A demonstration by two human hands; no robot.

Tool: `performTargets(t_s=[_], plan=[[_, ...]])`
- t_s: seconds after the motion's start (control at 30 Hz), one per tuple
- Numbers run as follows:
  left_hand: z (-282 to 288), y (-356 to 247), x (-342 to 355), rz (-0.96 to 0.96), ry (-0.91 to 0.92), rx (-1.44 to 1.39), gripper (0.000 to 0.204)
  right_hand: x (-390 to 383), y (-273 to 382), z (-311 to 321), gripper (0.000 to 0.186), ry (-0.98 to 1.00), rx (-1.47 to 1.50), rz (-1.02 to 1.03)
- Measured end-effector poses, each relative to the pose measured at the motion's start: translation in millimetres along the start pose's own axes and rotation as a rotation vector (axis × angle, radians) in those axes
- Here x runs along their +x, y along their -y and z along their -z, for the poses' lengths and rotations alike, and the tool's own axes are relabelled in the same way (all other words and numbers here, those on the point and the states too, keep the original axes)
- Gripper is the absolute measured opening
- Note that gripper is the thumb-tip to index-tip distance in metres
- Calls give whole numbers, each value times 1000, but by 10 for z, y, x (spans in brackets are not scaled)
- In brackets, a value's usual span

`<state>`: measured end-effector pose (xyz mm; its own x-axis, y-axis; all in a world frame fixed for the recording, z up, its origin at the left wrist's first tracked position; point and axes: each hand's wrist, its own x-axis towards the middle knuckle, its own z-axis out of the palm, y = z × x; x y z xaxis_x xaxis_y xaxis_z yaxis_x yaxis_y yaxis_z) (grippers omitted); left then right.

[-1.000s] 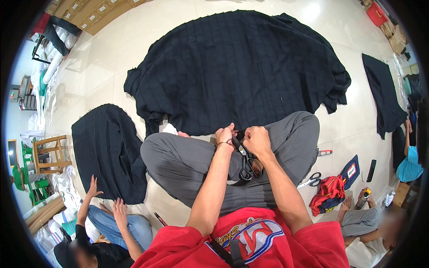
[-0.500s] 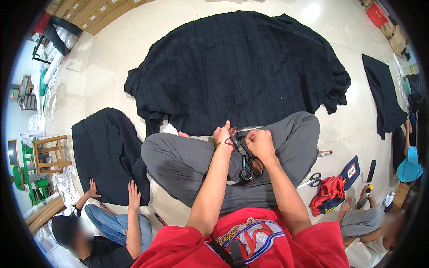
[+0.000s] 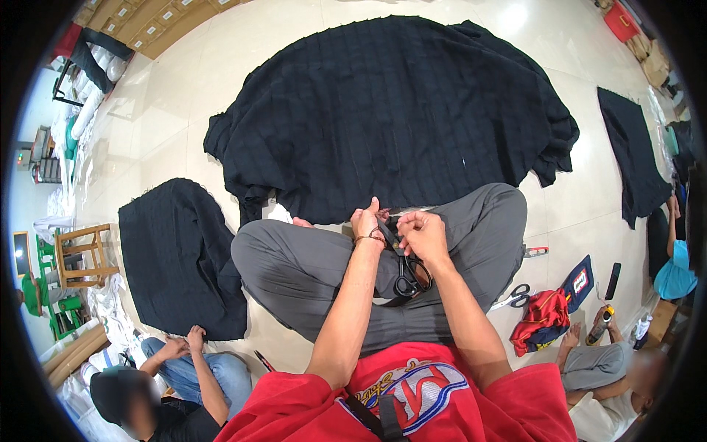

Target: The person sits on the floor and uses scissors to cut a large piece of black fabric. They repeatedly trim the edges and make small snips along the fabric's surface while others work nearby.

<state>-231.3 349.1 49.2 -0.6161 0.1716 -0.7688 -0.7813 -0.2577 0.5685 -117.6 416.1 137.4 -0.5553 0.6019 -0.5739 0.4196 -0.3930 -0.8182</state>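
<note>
I sit cross-legged in grey trousers, both hands over my lap. My left hand point(image 3: 365, 224) is closed, thumb pointing up, around the blade end of a pair of black-handled scissors point(image 3: 406, 277). The handle loops hang down toward my waist. Just right of the blades is my right hand point(image 3: 425, 234), its fingers bent in a pinch; whatever they hold, if anything, is too small to make out. A large black cloth point(image 3: 398, 118) is spread on the floor in front of me, its near edge reaching my shins and hands.
At left lies another black cloth point(image 3: 177, 258), a seated person beside it. A wooden chair point(image 3: 82, 255) stands farther left. Near my right knee are white-bladed scissors point(image 3: 518, 296), a red cutter point(image 3: 536, 252) and a red cloth bundle point(image 3: 541, 323). Another black cloth piece point(image 3: 635, 155) lies far right.
My right hand has turned slightly, its fingers loosening from a fist and moving left toward the scissors. My left hand keeps its place. The person at left has drawn both hands together off the cloth.
</note>
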Motion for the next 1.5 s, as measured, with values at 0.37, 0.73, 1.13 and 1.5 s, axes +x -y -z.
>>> performTargets(t_s=[0.37, 0.73, 1.13, 1.5], plan=[[52, -74, -76, -6, 67, 83, 35, 74, -219, -393, 30, -106, 427, -50], [74, -91, -74, 117, 124, 37, 39, 147, -275, -436, 16, -141, 532, -74], [-7, -71, -116, -3, 37, 33, 32, 84, -332, -356, 9, -135, 525, -92], [33, -38, -65, -50, 55, 36, 33, -12, -317, -299, 8, -133, 512, -84]])
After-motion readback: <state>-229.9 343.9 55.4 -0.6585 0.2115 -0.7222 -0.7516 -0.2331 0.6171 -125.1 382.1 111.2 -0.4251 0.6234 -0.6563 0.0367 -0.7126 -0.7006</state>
